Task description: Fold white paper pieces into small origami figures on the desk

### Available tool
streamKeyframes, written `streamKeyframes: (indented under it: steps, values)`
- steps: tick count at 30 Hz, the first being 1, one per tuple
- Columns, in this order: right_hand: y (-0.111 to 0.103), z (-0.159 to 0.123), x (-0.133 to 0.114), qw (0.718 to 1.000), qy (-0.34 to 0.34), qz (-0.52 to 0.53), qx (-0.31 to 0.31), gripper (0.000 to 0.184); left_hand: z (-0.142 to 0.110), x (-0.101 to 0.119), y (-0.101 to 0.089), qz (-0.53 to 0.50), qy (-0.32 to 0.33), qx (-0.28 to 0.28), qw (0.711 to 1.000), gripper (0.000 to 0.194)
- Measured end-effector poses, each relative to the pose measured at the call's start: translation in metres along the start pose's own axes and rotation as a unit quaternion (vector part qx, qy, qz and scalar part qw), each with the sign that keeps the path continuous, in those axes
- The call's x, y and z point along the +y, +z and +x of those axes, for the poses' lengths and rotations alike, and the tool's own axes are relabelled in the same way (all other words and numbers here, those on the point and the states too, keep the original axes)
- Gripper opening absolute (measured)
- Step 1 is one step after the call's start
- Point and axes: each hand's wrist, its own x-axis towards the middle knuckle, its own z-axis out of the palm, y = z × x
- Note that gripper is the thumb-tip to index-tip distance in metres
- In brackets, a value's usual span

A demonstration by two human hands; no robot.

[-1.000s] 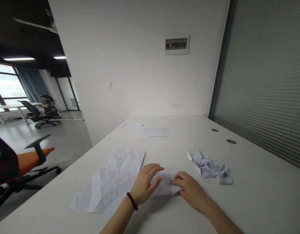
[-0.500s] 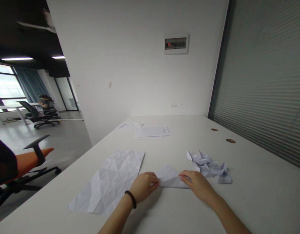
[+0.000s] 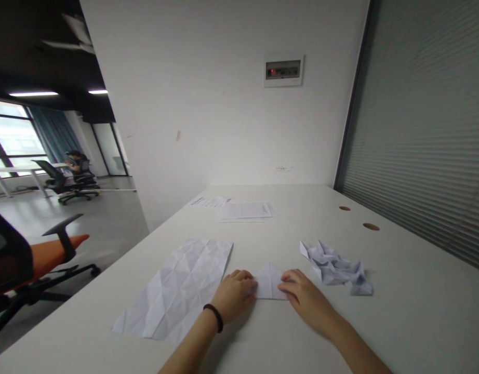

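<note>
White tabletop (image 3: 399, 322) before us — the creased sheet (image 3: 177, 285) at 9 o'clock from our left hand (image 3: 234, 296), its fingers lying close together against the small folded paper (image 3: 268, 283), long axis crosswise, our right hand (image 3: 307, 301) equally near at its 3 o'clock, crumpled paper (image 3: 335, 272) beyond — the fold now narrower between them than a moment earlier.

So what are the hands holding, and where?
A small folded paper, at its left and right edges, by the left hand and right hand. Pinched or just pressed, I can't tell.
</note>
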Motion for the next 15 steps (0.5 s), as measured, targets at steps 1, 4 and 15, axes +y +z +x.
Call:
streamKeyframes:
  steps: [1,4,15]
  values:
    - [0.001,-0.001,-0.003,1.000,-0.005,0.012,-0.016,0.027,0.000,0.001,-0.001,-0.001,0.004,-0.006,1.000,0.028]
    - [0.003,-0.001,-0.008,0.999,0.010,0.012,-0.031,0.033,0.000,0.003,-0.003,-0.008,-0.003,-0.011,1.000,0.035]
    - [0.004,0.002,-0.006,0.997,0.047,-0.051,0.025,0.036,0.002,0.022,-0.008,-0.162,-0.026,0.112,0.980,0.021]
